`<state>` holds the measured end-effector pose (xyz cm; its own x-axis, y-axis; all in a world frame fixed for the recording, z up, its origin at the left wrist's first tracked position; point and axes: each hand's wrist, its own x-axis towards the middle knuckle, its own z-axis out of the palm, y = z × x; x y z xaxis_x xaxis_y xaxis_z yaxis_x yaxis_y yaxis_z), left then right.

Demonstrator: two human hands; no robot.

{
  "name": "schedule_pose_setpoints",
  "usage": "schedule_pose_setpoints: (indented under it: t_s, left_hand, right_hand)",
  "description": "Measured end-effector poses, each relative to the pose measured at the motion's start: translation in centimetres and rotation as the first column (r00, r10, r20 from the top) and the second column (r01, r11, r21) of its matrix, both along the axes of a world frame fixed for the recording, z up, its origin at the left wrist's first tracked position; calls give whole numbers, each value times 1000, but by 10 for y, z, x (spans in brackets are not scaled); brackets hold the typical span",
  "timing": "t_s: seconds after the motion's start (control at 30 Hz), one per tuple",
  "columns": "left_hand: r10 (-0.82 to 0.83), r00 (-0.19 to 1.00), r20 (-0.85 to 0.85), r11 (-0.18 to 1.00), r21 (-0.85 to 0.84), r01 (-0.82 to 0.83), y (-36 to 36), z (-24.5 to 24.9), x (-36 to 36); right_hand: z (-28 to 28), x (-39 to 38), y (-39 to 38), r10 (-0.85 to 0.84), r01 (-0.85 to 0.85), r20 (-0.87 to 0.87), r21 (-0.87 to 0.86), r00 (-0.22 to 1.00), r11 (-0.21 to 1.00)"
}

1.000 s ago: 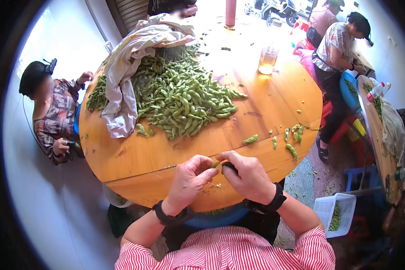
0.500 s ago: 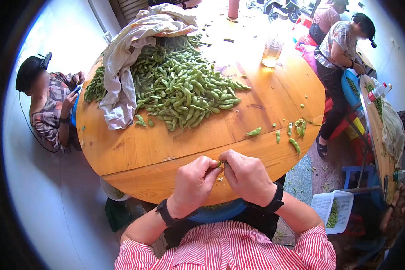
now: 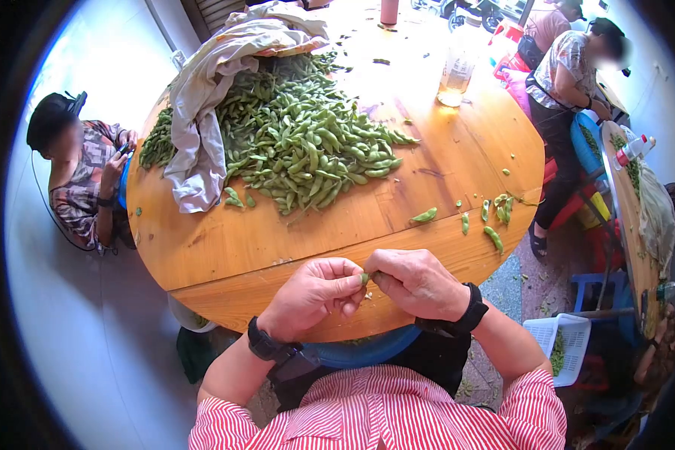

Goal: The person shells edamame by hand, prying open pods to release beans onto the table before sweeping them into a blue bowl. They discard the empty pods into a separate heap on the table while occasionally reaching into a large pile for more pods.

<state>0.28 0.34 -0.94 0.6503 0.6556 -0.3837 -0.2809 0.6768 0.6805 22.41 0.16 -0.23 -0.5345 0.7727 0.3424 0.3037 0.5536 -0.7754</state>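
Observation:
Close to the table's near edge, my left hand point(image 3: 316, 295) pinches a small green soybean pod point(image 3: 364, 278) between thumb and fingers. My right hand point(image 3: 420, 283) is closed at the pod's other side, fingertips almost touching those of the left. Most of the pod is hidden by the fingers. Beyond my hands lies a large heap of green soybean pods point(image 3: 307, 161), partly covered by a pale cloth point(image 3: 202, 135). A few loose pods point(image 3: 493, 239) are scattered at the right. Below the table edge, in front of my lap, a blue basin point(image 3: 360, 352) shows in part.
The round wooden table point(image 3: 225, 247) carries a bottle of amber liquid point(image 3: 454, 79) and a pinkish cylinder point(image 3: 389, 11). A person point(image 3: 82, 169) sits at the left; another point(image 3: 570, 79) stands at a second table point(image 3: 628, 225). A white basket point(image 3: 574, 349) rests on the floor.
My left hand has turned so its thumb and curled fingers show more. The right hand has shifted slightly right and flattened. The pod remains between the fingertips.

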Motion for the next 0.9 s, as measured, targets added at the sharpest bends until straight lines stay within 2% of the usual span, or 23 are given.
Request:
schedule_pose_setpoints:
  t_s: [0.07,0.1,0.13,0.17,0.2,0.23,0.3,0.33,0.37,0.4,0.43,0.5,0.57,0.6,0.63,0.67,0.7,0.77,0.8,0.9]
  left_hand:
    - [98,961,-257,965,262,-28,-4,2,7]
    - [97,961,-258,965,260,-28,-7,3,10]
    - [216,875,-433,838,542,61,-9,4,13]
    - [380,752,-539,637,742,210,-10,4,14]
    - [446,732,-515,521,815,255,-9,1,13]
    - [446,731,-517,522,813,256,-8,-1,13]
    - [538,720,-438,298,898,323,-6,-3,14]
    - [538,721,-437,297,899,323,-6,-2,14]
    - [384,791,-477,624,765,158,-7,1,14]
    - [230,866,-444,870,493,22,-7,3,12]
    - [230,866,-445,870,493,22,-6,4,11]
    - [141,934,-329,927,375,-8,-2,5,7]
    - [114,944,-311,938,346,1,1,5,4]
    - [88,952,-292,948,318,9,1,4,3]
    - [89,952,-292,948,318,8,2,3,3]
    - [90,967,-237,968,248,-29,2,1,2]
    - [93,979,-183,983,176,-60,3,0,2]
    - [96,987,-131,989,127,-80,5,-6,1]
    - [102,992,-80,992,77,-96,6,-8,0]
    - [139,985,-105,986,103,-128,8,-5,-1]
  right_hand:
    - [-1,0,-1,-85,93,68,-123,994,988]
    - [-1,-1,-1,-86,93,67,-125,994,988]
    - [0,-2,-2,-111,115,38,-148,993,982]
    - [1,-3,-2,-135,135,10,-171,991,976]
    - [2,-4,-2,-133,132,8,-172,991,976]
    - [2,-5,-2,-139,137,0,-177,990,975]
    - [3,-5,-2,-146,142,-8,-182,989,973]
    - [3,-5,0,-130,124,-17,-201,991,972]
    - [4,-4,1,-113,105,-26,-219,993,970]
    - [3,-3,4,-113,105,-26,-219,993,970]
    - [1,-1,6,-80,73,-26,-220,996,973]
    - [-1,2,10,-49,42,-27,-221,998,974]
    - [-1,4,13,21,-56,-105,-344,994,937]
    - [0,5,14,21,-56,-105,-344,994,937]
    - [2,6,15,29,-76,-114,-431,993,899]
    - [3,7,16,37,-95,-124,-513,992,853]
    - [3,7,16,37,-96,-124,-514,992,853]
    - [4,7,18,-14,-127,-188,-715,982,688]
    - [4,8,19,-14,-127,-188,-715,982,687]
    - [-2,8,23,-44,-76,-159,-677,986,732]
